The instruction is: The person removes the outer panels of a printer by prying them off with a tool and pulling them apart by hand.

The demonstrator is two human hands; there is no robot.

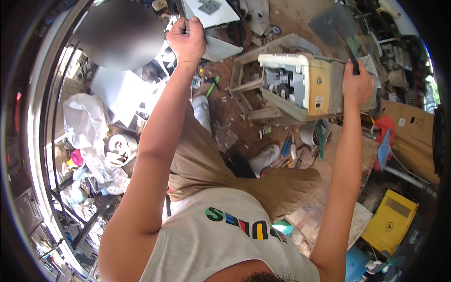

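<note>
Far left: clear crumpled plastic bag [84, 117], thin and wrinkled; below it a white round tub [121, 149] with ring-shaped contents, small pink item [76, 157] beside it. Left hand [187, 42] raised, top centre-left, fingers curled tight into a fist, thumb side up; a pale sliver shows by the thumb, can't tell what it is or whether it's gripped. Flat white panel [213, 13], smooth and angular, just past the fist. Bright green slim item [213, 86] on the brown, littered dirt floor [228, 120]. Wooden frame [238, 87], rough weathered bars, angular, right of centre; boxy machine [324, 70] lies on or against it, rounded-corner plastic housing, off-white yellowing to tan, open left end showing grey and black inner parts. Small hand tools [291, 149] bunched on the ground below it. Right hand [358, 87] over the machine's right end, fingers wrapped around a long dark bar [345, 42], narrow and straight, angled up-left; can't tell if the knuckles touch the housing. Lower right, scuffed wooden board [345, 152]; then red cloth [385, 129], soft folds; brown cardboard [408, 136], flat; yellow rectangular box [390, 223], hard-edged, dark panel on top.
</note>
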